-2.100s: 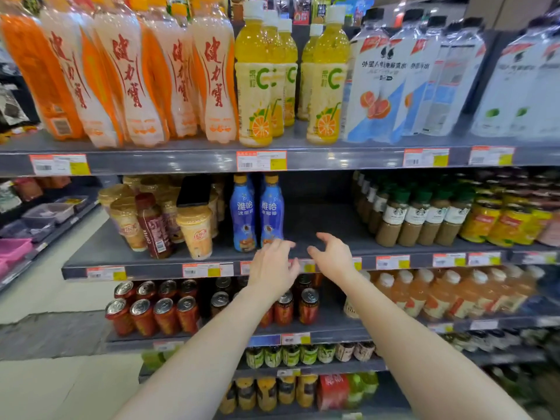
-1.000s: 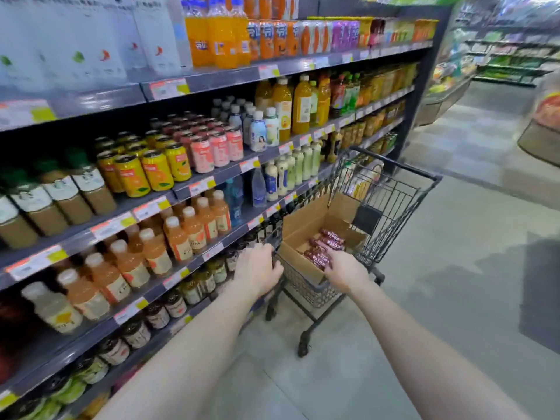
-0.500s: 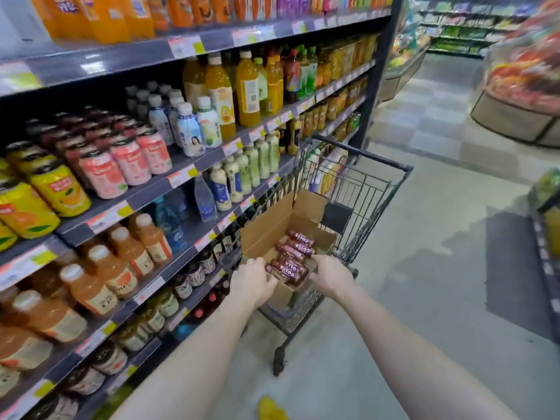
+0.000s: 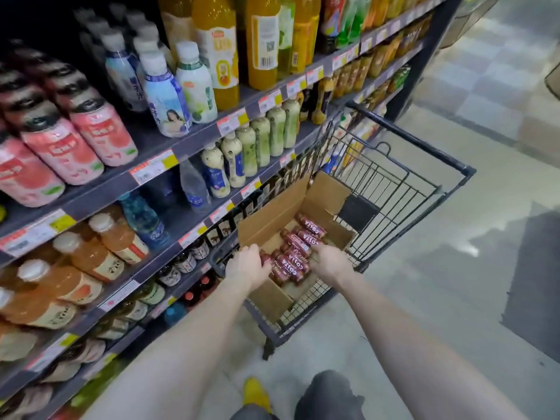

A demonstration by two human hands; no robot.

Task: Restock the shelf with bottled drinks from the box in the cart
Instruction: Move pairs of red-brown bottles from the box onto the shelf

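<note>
Both bare arms are reaching forward and down into the cardboard box (image 4: 272, 219) sitting in the black wire shopping cart (image 4: 403, 189). The left hand (image 4: 247, 265) is curling over the near-left end of the row of dark red Costa bottles (image 4: 295, 253), fingers bent against the nearest bottle; whether it is actually gripping one cannot be told. The right hand (image 4: 330, 260) is pressing palm-down on the right side of the same row, fingers hidden among the bottles, so its hold cannot be told either. The bottles are lying on their sides, touching one another, in the near half of the box.

Compared with half a second ago, both hands are sitting deeper in the box rather than at its near rim, and the cart is appearing nearer and lower in view. The shelf (image 4: 157, 165) of drinks is running along the left, just beside the cart. A yellow shoe (image 4: 256, 392) and a dark trouser knee (image 4: 330, 395) are showing at the near edge.
</note>
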